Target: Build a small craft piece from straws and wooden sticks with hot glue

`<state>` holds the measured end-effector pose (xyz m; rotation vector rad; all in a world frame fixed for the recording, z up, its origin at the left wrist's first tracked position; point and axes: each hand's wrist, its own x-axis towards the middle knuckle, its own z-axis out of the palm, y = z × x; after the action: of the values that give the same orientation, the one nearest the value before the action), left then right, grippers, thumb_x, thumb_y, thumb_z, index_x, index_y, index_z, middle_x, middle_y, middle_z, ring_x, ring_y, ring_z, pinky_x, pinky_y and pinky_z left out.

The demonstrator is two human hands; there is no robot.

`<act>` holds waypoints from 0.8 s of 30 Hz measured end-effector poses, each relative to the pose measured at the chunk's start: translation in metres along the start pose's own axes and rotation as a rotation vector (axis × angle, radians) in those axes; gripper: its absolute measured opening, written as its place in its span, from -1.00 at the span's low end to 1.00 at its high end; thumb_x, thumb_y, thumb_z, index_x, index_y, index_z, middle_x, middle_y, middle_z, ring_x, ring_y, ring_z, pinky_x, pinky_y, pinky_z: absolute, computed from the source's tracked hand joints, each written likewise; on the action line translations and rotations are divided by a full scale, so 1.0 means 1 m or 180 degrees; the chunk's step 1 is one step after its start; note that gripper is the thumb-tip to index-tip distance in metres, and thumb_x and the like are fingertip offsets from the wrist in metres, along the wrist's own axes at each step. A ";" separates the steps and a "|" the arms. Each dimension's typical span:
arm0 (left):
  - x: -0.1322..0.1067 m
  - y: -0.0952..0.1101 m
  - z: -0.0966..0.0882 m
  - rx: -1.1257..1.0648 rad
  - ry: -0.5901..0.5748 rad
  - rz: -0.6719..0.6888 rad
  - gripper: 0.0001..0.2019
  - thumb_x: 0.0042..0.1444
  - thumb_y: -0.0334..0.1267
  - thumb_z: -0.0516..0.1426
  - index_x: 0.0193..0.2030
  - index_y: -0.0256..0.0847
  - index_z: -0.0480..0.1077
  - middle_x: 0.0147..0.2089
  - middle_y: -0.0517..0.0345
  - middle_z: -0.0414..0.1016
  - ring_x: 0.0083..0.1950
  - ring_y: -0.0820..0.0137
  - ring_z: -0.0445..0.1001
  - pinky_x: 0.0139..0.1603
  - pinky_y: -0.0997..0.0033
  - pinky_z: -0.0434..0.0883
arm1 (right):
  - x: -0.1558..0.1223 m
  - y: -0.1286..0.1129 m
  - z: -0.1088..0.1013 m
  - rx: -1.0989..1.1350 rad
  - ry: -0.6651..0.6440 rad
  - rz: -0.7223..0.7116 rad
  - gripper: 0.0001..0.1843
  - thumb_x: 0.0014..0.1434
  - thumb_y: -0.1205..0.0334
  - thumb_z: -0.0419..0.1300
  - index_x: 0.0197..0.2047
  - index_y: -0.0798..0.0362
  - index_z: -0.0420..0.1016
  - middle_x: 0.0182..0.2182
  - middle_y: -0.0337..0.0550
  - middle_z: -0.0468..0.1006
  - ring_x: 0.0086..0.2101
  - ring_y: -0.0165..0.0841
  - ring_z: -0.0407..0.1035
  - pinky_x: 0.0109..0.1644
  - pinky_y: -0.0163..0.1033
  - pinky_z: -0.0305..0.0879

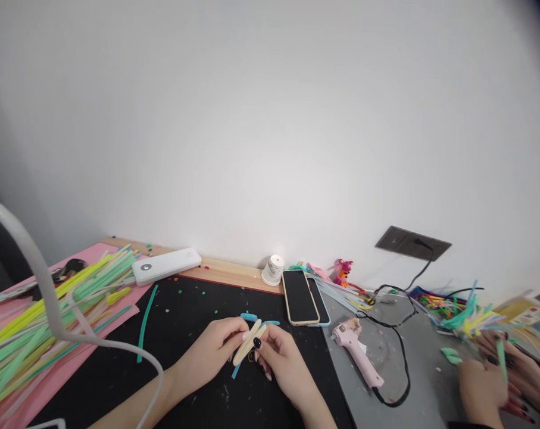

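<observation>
My left hand and my right hand are close together over the black mat. Pinched between them are wooden craft sticks, lying side by side at a slant. Ends of blue pipe cleaner poke out above and below the sticks; how they join the wood is hidden by my fingers. A lone teal pipe cleaner lies on the mat, left of my left hand.
Pipe cleaners pile up on pink paper at left, crossed by a white cable. A white device, paper cup and phones stand behind. A pink glue gun lies right, near a co-worker's hands.
</observation>
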<state>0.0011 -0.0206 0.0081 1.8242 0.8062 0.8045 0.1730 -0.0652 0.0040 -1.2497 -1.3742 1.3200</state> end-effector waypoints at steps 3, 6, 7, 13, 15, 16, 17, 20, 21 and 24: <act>0.000 0.000 -0.001 0.0098 -0.0028 0.0046 -0.75 0.20 -0.24 -0.06 -0.44 -0.19 0.35 -0.48 0.27 0.31 -0.44 0.43 0.27 -0.38 0.53 0.21 | 0.001 0.002 -0.001 -0.0006 -0.0016 -0.0062 -0.69 0.19 0.02 0.10 -0.44 0.09 0.27 -0.63 -0.39 0.22 -0.66 -0.57 0.00 -0.62 -0.44 -0.08; 0.001 0.001 -0.001 0.0251 -0.0068 0.0110 -0.74 0.22 -0.25 -0.08 -0.43 -0.20 0.31 -0.46 0.28 0.29 -0.41 0.44 0.27 -0.35 0.53 0.22 | 0.002 0.003 -0.001 -0.0030 -0.0058 -0.0059 -0.68 0.18 0.01 0.11 -0.45 0.08 0.26 -0.63 -0.39 0.21 -0.66 -0.56 0.00 -0.63 -0.43 -0.08; 0.001 0.001 -0.001 0.0304 -0.0081 0.0132 -0.74 0.23 -0.26 -0.09 -0.43 -0.20 0.30 -0.45 0.28 0.30 -0.41 0.45 0.27 -0.34 0.53 0.22 | 0.002 0.003 -0.002 -0.0034 -0.0066 -0.0046 -0.68 0.18 0.01 0.11 -0.45 0.08 0.26 -0.63 -0.39 0.21 -0.66 -0.56 0.00 -0.63 -0.43 -0.08; -0.001 -0.002 0.000 0.0583 -0.0199 0.0158 -0.72 0.26 -0.25 -0.14 -0.41 -0.18 0.27 -0.41 0.25 0.33 -0.37 0.44 0.30 -0.32 0.51 0.23 | 0.002 0.004 -0.002 -0.0037 -0.0092 -0.0034 -0.71 0.19 0.07 0.11 -0.45 0.08 0.26 -0.63 -0.39 0.19 -0.65 -0.55 -0.01 -0.62 -0.42 -0.11; -0.001 -0.003 0.001 0.0636 -0.0221 0.0165 -0.72 0.27 -0.24 -0.15 -0.40 -0.18 0.27 -0.39 0.24 0.34 -0.36 0.43 0.31 -0.31 0.51 0.23 | 0.001 0.005 -0.002 -0.0020 -0.0103 -0.0021 -0.72 0.20 0.09 0.10 -0.44 0.09 0.26 -0.63 -0.39 0.19 -0.65 -0.55 -0.01 -0.62 -0.42 -0.11; -0.001 -0.004 0.001 0.0645 -0.0228 0.0172 -0.72 0.27 -0.24 -0.15 -0.40 -0.18 0.27 -0.39 0.24 0.34 -0.36 0.43 0.31 -0.31 0.51 0.24 | 0.001 0.005 -0.002 -0.0011 -0.0106 -0.0010 -0.73 0.20 0.09 0.10 -0.44 0.09 0.27 -0.63 -0.39 0.20 -0.65 -0.55 -0.01 -0.62 -0.42 -0.12; -0.001 -0.004 0.001 0.0645 -0.0236 0.0182 -0.73 0.27 -0.25 -0.14 -0.40 -0.18 0.27 -0.38 0.24 0.34 -0.36 0.43 0.32 -0.31 0.51 0.24 | 0.001 0.006 -0.002 -0.0003 -0.0112 -0.0005 -0.73 0.20 0.10 0.10 -0.44 0.09 0.27 -0.63 -0.38 0.20 -0.65 -0.55 -0.01 -0.63 -0.42 -0.12; -0.002 -0.004 0.000 0.0607 -0.0289 0.0209 -0.74 0.26 -0.28 -0.14 -0.39 -0.18 0.28 -0.37 0.24 0.35 -0.34 0.43 0.33 -0.30 0.51 0.24 | 0.002 0.006 -0.003 0.0012 -0.0136 0.0005 -0.73 0.20 0.10 0.10 -0.44 0.09 0.27 -0.64 -0.39 0.21 -0.65 -0.56 -0.02 -0.63 -0.42 -0.13; -0.002 -0.004 0.000 0.0600 -0.0307 0.0210 -0.74 0.26 -0.28 -0.14 -0.39 -0.18 0.28 -0.37 0.24 0.35 -0.33 0.43 0.34 -0.29 0.50 0.24 | 0.002 0.006 -0.003 0.0011 -0.0147 0.0007 -0.73 0.20 0.10 0.10 -0.44 0.09 0.26 -0.64 -0.39 0.20 -0.66 -0.56 -0.02 -0.63 -0.42 -0.13; -0.002 -0.002 -0.001 0.0652 -0.0343 0.0178 -0.74 0.25 -0.29 -0.13 -0.39 -0.18 0.29 -0.36 0.23 0.36 -0.32 0.42 0.34 -0.29 0.50 0.24 | 0.002 0.005 -0.003 -0.0005 -0.0168 0.0034 -0.73 0.19 0.11 0.11 -0.45 0.09 0.26 -0.65 -0.39 0.20 -0.66 -0.55 -0.03 -0.63 -0.41 -0.15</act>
<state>-0.0010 -0.0213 0.0062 2.0611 0.7947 0.6720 0.1764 -0.0632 -0.0007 -1.2326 -1.4072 1.3685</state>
